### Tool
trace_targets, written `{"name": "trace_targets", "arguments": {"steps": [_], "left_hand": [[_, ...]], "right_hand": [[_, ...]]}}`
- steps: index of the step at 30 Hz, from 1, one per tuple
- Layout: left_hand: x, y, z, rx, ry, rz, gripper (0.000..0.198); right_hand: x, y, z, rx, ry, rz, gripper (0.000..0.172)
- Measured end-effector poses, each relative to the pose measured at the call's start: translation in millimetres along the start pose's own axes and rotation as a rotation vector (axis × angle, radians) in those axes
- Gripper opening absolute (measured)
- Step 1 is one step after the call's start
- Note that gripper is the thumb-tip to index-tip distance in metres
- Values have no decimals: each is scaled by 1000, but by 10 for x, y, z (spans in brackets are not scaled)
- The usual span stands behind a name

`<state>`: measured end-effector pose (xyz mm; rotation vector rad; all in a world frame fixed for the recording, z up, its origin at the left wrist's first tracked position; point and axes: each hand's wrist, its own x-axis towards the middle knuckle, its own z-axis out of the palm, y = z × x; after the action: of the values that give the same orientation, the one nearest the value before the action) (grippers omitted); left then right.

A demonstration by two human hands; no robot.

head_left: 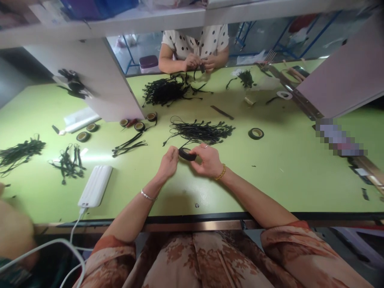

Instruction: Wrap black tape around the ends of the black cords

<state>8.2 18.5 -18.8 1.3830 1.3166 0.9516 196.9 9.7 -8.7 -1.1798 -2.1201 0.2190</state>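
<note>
Both my hands meet over the green table (270, 172) just in front of me. My right hand (207, 160) is closed around a roll of black tape (187, 154). My left hand (168, 162) pinches at the roll's left edge, fingers pressed together; what it grips there is too small to make out. A thin black wire runs from the roll up to a loose bundle of black wires (201, 131) lying just beyond my hands.
Several tape rolls (256, 133) lie about, some near a white post (99, 80). More black wire bundles lie at left (19, 152) and far centre (165, 90). A white power bank (95, 186) with cable sits at left. A person in a dotted top (196, 42) works opposite.
</note>
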Motion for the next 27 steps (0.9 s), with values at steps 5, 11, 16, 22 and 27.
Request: {"name": "trace_targets", "arguments": {"steps": [5,11,16,22,27], "left_hand": [[-1,30,-84,249,-26,71,19],[-12,83,-11,241,60,69,25],[-49,127,4,263,42,117,29],[-155,175,64,551,-89,258,20],[-170,136,101,808,-173,476,23]], "right_hand": [[22,-5,-19,-11,-141,-27,19],[28,29,11,72,-207,62,25],[67,95,35,827,-216,384,36],[180,191,5,1448,-285,793,54],[197,208,-61,1485,-330,817,46]]}}
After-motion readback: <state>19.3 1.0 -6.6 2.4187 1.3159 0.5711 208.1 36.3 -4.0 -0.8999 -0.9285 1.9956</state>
